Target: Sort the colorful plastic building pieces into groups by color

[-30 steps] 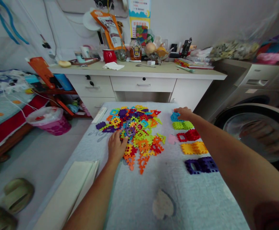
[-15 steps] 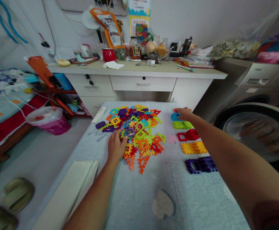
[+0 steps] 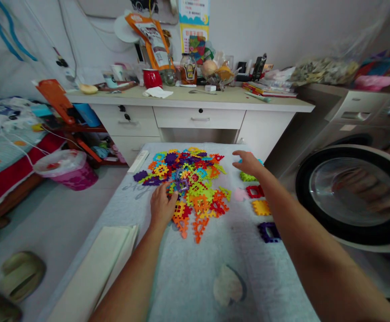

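A heap of colourful plastic interlocking tiles [image 3: 191, 183] lies on a light blue cloth-covered table [image 3: 195, 273]. My left hand [image 3: 162, 205] rests flat on the heap's left edge, fingers touching the tiles. My right hand [image 3: 248, 163] hovers with fingers loosely spread between the heap and a column of sorted tiles: green [image 3: 245, 177], red [image 3: 254, 191], yellow [image 3: 260, 207] and purple [image 3: 268, 231]. My right forearm covers part of that column. A pink piece [image 3: 240, 194] lies beside the red tiles.
A white desk [image 3: 195, 112] crowded with jars, a red mug and books stands beyond the table. A washing machine door [image 3: 352, 197] is at the right. A pink bin [image 3: 65, 169], a bed [image 3: 0, 147] and slippers [image 3: 20, 275] are at the left. A cream folded item [image 3: 94, 268] lies on the table's left edge.
My right hand has lifted off the blue tiles at the top of the sorted column and moved left toward the heap. My left hand has stayed put.
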{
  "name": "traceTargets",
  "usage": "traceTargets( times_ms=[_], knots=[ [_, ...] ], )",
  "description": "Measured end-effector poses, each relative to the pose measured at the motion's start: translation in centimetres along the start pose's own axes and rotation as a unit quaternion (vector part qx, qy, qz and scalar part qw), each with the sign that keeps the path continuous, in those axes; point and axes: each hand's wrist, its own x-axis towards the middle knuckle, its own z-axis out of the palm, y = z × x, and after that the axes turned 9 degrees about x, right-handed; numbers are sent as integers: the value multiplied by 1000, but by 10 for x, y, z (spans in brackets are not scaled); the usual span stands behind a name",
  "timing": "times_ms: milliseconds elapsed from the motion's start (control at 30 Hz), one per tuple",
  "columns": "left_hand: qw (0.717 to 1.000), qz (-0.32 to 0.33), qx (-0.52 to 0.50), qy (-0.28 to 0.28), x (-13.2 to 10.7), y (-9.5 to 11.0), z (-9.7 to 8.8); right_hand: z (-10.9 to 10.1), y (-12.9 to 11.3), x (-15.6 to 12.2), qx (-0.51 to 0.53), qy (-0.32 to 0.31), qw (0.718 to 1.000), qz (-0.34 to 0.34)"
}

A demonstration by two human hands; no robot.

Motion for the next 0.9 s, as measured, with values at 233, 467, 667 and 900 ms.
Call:
traceTargets(
  times_ms=[233,467,667,900],
  knots=[
    [1000,8,3,-4,0,-2,3,70,-45,-44,117,37,992,24],
    [1000,-4,18,-13,1,-1,3,100,-64,-61,140,83,986,29],
    [999,-21,26,-16,1,4,0,72,-85,-72,158,-56,983,-71],
    [999,-18,24,-15,2,2,1,66,-116,-85,31,-155,984,-80]
  ],
)
